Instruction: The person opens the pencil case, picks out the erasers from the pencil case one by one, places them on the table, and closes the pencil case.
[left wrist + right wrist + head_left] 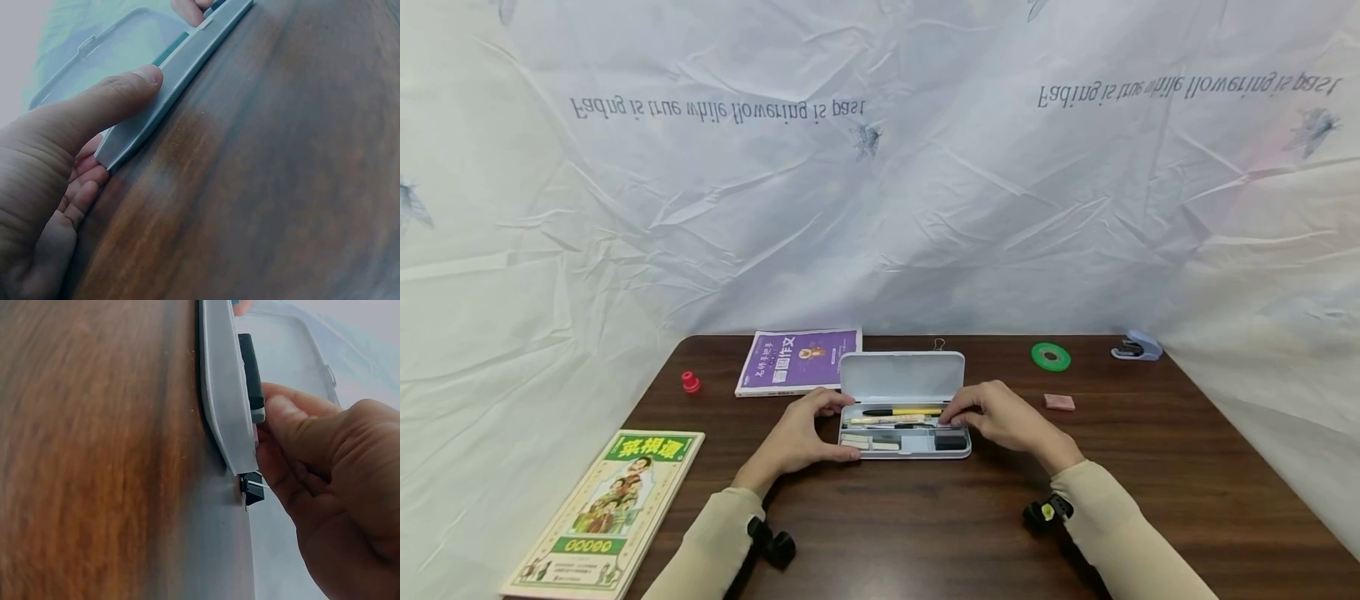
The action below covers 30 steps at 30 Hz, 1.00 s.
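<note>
Two books [798,360], one pencil case [904,404], one stapler [1137,346].

Stood on a dark wooden table [925,533]: purple booklet [797,360] at the far edge, green-and-cream book [606,512] at the near left corner, small red cap [690,382] between them. Lay farther right: green tape roll [1050,357], pink eraser [1059,402], pale blue stapler [1137,347]. Hung behind: crumpled white sheet [880,183] with mirrored lettering.

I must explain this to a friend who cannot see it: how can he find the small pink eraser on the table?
Start at the open grey plastic pencil case in the middle of the dark brown wooden table. Look right, past the right hand: the small pink rectangular eraser lies alone, nearer than the green tape ring, and is flat and pink.
</note>
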Each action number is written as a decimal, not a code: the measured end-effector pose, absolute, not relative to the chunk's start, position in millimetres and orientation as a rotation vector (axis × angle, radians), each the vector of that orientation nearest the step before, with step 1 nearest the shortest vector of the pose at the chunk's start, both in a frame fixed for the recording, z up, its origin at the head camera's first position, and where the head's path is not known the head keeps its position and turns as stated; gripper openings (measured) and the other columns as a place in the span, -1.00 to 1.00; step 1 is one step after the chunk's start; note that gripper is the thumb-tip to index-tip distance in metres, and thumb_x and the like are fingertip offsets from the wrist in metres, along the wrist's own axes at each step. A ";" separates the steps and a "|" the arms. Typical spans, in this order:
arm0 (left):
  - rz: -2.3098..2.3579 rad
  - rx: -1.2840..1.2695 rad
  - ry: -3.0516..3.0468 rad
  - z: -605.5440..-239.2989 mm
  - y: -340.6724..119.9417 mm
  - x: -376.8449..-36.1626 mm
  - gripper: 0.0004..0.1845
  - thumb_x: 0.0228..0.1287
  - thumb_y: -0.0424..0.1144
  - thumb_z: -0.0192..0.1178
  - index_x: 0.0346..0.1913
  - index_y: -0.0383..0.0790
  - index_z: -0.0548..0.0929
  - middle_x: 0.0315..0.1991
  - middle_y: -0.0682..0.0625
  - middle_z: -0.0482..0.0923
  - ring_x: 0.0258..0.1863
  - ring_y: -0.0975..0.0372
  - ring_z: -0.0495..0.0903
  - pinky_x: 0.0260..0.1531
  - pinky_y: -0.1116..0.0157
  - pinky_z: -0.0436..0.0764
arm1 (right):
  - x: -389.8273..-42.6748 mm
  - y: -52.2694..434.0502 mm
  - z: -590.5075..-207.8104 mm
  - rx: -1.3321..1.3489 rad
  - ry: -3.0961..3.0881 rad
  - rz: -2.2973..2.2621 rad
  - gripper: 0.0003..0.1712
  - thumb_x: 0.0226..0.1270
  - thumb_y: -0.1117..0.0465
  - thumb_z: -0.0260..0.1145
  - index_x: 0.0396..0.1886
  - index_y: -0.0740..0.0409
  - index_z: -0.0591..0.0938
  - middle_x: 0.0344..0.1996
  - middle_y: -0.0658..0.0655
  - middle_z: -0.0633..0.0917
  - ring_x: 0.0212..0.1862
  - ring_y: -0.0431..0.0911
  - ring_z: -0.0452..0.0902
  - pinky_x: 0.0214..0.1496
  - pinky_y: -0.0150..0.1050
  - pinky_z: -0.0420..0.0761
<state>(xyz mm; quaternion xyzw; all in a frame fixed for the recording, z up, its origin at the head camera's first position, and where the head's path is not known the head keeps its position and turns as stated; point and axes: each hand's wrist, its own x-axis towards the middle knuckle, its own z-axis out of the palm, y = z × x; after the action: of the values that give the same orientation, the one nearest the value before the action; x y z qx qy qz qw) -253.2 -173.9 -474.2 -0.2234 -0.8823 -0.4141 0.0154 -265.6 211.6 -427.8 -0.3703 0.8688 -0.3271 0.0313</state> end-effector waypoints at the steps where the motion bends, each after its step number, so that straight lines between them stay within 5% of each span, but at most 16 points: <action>1: -1.287 -0.697 -2.743 -474.1 -174.1 -253.2 -0.12 -0.09 0.18 0.84 0.35 0.05 0.74 0.24 0.15 0.68 0.22 0.18 0.64 0.38 0.00 0.64 | -266.1 211.3 -428.2 -1.146 2.683 -1.006 -0.72 0.53 0.39 0.48 -0.03 -0.09 0.92 -0.08 -0.15 0.85 -0.02 -0.23 0.77 0.01 -0.23 0.80; 17: -1.292 -0.706 -2.733 -475.0 -174.2 -253.4 -0.12 -0.09 0.15 0.84 0.35 0.02 0.74 0.22 0.14 0.68 0.20 0.19 0.64 0.37 0.02 0.64 | -263.0 221.2 -408.2 -1.062 2.847 -1.076 -0.70 0.42 0.38 0.60 -0.04 -0.13 0.88 -0.13 -0.20 0.83 -0.08 -0.23 0.75 -0.01 -0.19 0.80; 30: -1.294 -0.699 -2.737 -474.0 -174.0 -252.8 -0.12 -0.09 0.17 0.84 0.35 0.03 0.74 0.24 0.14 0.68 0.20 0.20 0.64 0.37 0.02 0.65 | -240.1 320.6 -368.4 -0.736 3.243 -0.947 -0.64 0.37 0.43 0.60 -0.05 -0.15 0.87 -0.14 -0.09 0.82 -0.15 -0.26 0.71 -0.15 -0.38 0.69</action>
<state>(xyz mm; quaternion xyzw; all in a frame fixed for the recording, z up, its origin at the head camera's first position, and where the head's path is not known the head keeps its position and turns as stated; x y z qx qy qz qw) -252.8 -174.0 -474.0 -0.2248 -0.8808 -0.4163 0.0172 -240.1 320.6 -368.4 -0.2103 0.9262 -0.2705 -0.1574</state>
